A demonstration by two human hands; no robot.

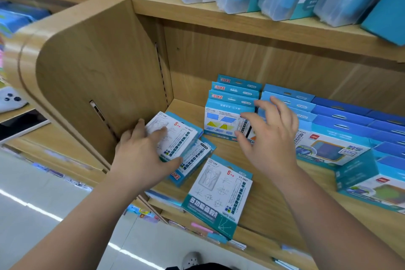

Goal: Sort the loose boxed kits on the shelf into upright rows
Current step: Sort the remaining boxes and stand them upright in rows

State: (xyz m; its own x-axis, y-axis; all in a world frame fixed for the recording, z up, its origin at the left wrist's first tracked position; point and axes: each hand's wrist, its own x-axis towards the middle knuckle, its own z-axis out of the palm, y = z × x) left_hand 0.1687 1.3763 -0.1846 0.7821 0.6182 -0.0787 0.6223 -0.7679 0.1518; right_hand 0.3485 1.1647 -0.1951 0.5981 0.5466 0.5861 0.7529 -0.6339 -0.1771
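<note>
Wooden shelf (274,193): left hand (140,155) grips top loose kit (178,136), right hand (271,136) fingers open by upright row (225,116); should stand it squarely.

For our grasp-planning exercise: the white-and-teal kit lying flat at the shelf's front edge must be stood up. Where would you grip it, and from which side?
Probably pinch the teal bottom end of the flat kit, coming from the front. It lies face up, nothing on it, and that end seems to jut past the shelf lip, so fingers can slip beneath, thumb on top.
</note>
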